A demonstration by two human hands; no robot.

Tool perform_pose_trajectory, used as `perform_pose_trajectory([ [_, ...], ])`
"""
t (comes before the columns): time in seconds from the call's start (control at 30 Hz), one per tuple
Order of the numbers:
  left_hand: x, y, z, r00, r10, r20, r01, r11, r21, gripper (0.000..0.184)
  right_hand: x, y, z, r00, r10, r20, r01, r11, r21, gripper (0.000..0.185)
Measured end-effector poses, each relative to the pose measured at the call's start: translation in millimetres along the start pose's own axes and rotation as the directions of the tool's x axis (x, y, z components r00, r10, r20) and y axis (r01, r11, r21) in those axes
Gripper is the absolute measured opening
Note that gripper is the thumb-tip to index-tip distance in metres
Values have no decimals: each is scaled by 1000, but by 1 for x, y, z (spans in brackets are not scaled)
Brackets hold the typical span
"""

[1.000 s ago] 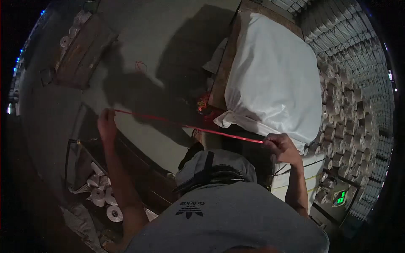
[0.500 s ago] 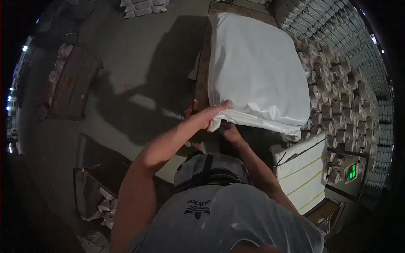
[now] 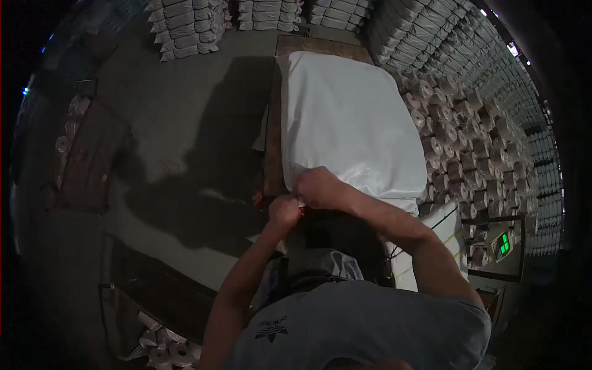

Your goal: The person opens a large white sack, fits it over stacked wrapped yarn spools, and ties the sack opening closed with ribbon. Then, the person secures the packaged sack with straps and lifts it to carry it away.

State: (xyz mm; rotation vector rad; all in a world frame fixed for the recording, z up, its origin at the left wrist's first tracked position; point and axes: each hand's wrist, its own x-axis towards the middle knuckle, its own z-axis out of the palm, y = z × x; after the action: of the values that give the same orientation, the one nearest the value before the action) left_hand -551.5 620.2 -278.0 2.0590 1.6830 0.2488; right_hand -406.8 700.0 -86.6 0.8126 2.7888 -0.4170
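Observation:
A large, full white sack lies flat on a wooden platform in front of me. Both my hands are at its near left corner. My right hand is closed around the sack's edge, knuckles up. Just left of it and slightly lower, my left hand is closed as well, with a bit of white material showing between the two hands. A small reddish-orange scrap shows beside the left fingers; what exactly these fingers hold is hidden.
Many yarn cones are stacked right of the sack. A scale display glows green at lower right, near a white padded block. Stacked white bales line the back. A wooden cart stands at left; a bin with cones is lower left.
My right hand has come up from under the sack's near edge onto its corner. My left hand has moved down and left from the sack's top. The view has shifted.

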Motion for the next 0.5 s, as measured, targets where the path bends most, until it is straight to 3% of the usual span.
perform_pose_trajectory([
  [0.07,-11,17,-19,999,-24,-25,26,997,78,24,69,9,17,944,-330,-12,305,886,-348,12],
  [0.17,-19,46,-50,995,-87,-45,95,971,219,20,122,0,46,919,-382,95,382,807,-451,14],
  [0.23,-16,45,-55,991,-128,-45,135,951,277,19,136,-6,48,911,-288,295,355,912,-204,17],
  [0.27,-12,41,-54,993,-110,-34,115,971,211,16,143,-3,48,911,-289,295,356,912,-206,17],
  [0.33,-7,27,-34,995,-97,-13,98,986,133,15,146,-2,40,949,-182,259,174,983,55,21],
  [0.37,-4,14,-21,944,95,-317,-76,995,72,16,135,-6,40,946,-183,266,173,983,62,21],
  [0.4,-3,4,-12,763,243,-599,-254,965,69,18,110,-15,30,943,-134,-304,226,929,294,22],
  [0.43,-2,1,-21,763,242,-599,-254,965,67,18,84,-20,26,655,93,-750,383,815,435,23],
  [0.47,0,5,-41,901,172,-398,-230,968,-102,19,50,-27,37,730,353,-585,257,652,713,23],
  [0.5,6,13,-66,978,130,-161,-168,952,-255,20,16,-34,49,731,578,-362,142,391,909,24],
])
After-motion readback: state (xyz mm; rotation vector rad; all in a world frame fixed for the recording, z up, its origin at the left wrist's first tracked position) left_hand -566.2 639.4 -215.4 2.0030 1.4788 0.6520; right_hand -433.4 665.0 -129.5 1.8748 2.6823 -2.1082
